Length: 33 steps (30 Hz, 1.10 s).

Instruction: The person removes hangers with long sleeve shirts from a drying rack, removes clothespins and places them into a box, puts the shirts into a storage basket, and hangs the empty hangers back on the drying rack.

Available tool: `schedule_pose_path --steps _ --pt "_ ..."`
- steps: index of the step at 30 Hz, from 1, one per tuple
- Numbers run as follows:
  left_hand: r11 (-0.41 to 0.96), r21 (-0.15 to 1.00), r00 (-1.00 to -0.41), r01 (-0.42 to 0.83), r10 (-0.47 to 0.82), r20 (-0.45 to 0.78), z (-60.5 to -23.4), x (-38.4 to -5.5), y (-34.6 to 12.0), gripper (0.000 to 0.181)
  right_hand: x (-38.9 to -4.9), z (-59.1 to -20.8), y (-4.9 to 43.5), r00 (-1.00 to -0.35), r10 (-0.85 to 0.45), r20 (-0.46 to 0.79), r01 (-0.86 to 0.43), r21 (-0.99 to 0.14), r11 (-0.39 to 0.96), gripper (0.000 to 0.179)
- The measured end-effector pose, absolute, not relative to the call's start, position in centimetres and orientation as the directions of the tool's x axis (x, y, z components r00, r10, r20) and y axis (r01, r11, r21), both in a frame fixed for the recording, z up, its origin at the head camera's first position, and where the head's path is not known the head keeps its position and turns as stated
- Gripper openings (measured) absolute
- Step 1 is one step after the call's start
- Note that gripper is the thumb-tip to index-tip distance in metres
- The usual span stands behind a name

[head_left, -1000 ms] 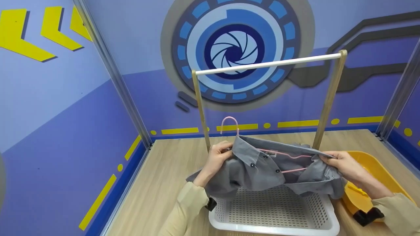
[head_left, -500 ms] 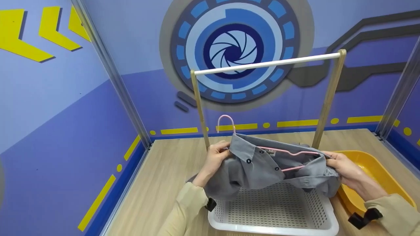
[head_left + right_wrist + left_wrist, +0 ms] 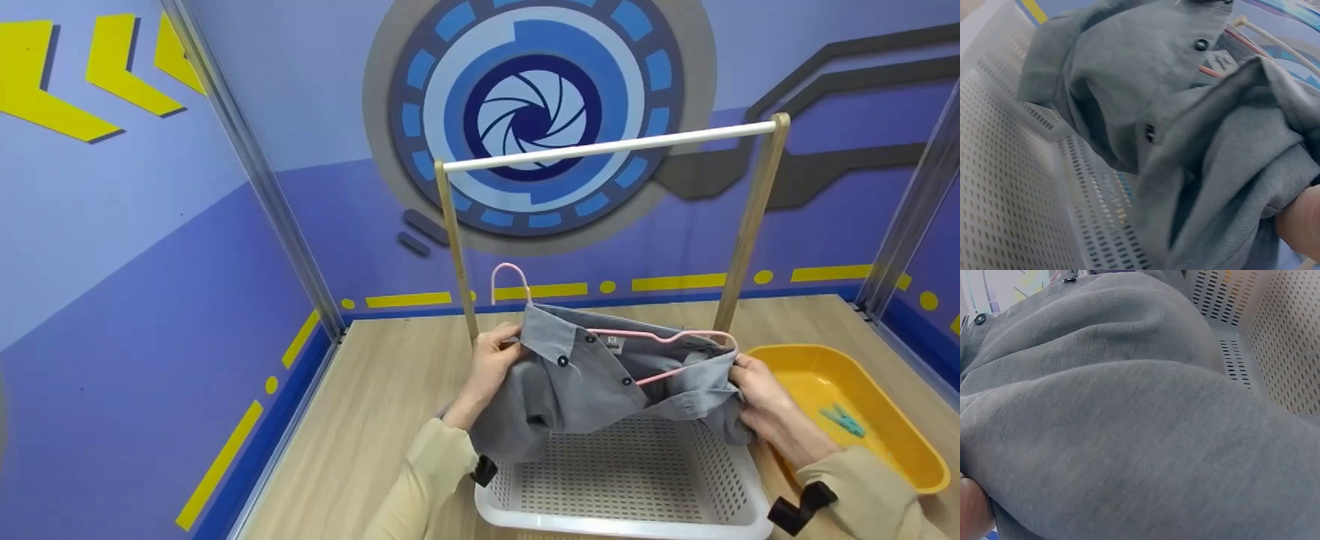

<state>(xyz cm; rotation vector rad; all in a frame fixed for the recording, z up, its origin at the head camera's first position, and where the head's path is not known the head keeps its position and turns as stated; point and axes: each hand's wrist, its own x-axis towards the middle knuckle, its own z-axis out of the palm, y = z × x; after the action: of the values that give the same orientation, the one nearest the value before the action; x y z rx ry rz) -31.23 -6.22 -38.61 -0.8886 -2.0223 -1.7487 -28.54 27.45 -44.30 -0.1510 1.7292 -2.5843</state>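
A grey buttoned shirt point(image 3: 592, 390) is held up over the white basket, its collar spread open. Inside it lies a pink hanger point(image 3: 637, 335), whose hook sticks up past the collar at the left. My left hand point(image 3: 491, 367) pinches the shirt at the left shoulder by the collar. My right hand point(image 3: 769, 401) grips the fabric at the right side, close to the hanger's rounded end, which shows above the cloth. Grey cloth fills most of the left wrist view, with part of a left finger point(image 3: 974, 509) at its edge. Dark buttons point(image 3: 1201, 44) show in the right wrist view.
The white perforated basket point(image 3: 622, 523) stands under the shirt. A yellow tray point(image 3: 900, 442) with teal clothespins point(image 3: 844, 420) sits at the right. Behind the shirt rises a rack with a white bar point(image 3: 615, 148) and wooden posts point(image 3: 752, 225). Walls enclose the wooden table point(image 3: 360, 397).
My right hand has moved left with the shirt's right side, and the hanger's right end now shows above the cloth. The hook has shifted slightly left. Clothespins in the tray are uncovered.
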Motion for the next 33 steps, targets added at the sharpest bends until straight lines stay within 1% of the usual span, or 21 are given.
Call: schedule_pose_path --steps 4,8,11,16,19,22,25,27,29,31,33 --pt "0.041 0.785 -0.769 0.618 0.240 0.593 -38.7 -31.1 -6.0 0.018 -28.7 -44.5 26.5 -0.998 -0.034 0.061 -0.042 -0.916 -0.400 0.038" --pt "0.035 0.790 -0.773 0.612 0.233 0.589 -38.7 -31.2 -6.0 0.019 -28.8 -44.7 25.7 -0.997 -0.037 0.062 -0.040 -0.901 -0.432 0.040" --pt "0.040 0.786 -0.772 0.616 0.228 0.593 -38.8 -31.2 -6.1 0.020 -28.7 -44.7 25.2 -0.998 -0.040 0.040 -0.019 -0.905 -0.426 0.036" --pt "0.056 0.779 -0.769 0.625 0.218 0.601 -38.7 -31.2 -6.2 0.021 -28.6 -44.8 24.5 -1.000 -0.029 0.007 0.004 -0.936 -0.352 0.021" --pt "0.063 0.773 -0.766 0.631 0.211 0.608 -38.7 -31.2 -6.2 0.020 -28.6 -44.9 24.0 -1.000 -0.027 -0.009 0.017 -0.948 -0.318 0.017" --pt "0.067 0.764 -0.758 0.642 0.206 0.619 -38.7 -31.2 -6.2 0.020 -28.4 -45.1 23.7 -0.996 -0.084 -0.022 0.045 -0.960 -0.277 0.016" --pt "0.060 0.762 -0.754 0.645 0.209 0.623 -38.9 -31.3 -6.2 0.020 -28.3 -45.4 23.5 -0.981 -0.190 -0.036 0.073 -0.978 -0.195 0.015" --pt "0.058 0.761 -0.753 0.646 0.212 0.623 -39.0 -31.3 -6.2 0.019 -28.2 -45.5 23.4 -0.962 -0.268 -0.047 0.080 -0.990 -0.115 0.019" --pt "0.053 0.763 -0.753 0.645 0.215 0.622 -39.1 -31.3 -6.2 0.019 -28.1 -45.6 23.3 -0.939 -0.338 -0.067 0.080 -0.996 -0.026 0.027" --pt "0.052 0.766 -0.755 0.641 0.219 0.618 -39.1 -31.3 -6.3 0.019 -28.0 -45.5 23.3 -0.922 -0.377 -0.086 0.063 -0.995 0.072 0.029" --pt "0.048 0.768 -0.757 0.638 0.218 0.616 -39.1 -31.3 -6.3 0.018 -27.9 -45.2 23.2 -0.917 -0.387 -0.097 0.034 -0.986 0.166 0.029"
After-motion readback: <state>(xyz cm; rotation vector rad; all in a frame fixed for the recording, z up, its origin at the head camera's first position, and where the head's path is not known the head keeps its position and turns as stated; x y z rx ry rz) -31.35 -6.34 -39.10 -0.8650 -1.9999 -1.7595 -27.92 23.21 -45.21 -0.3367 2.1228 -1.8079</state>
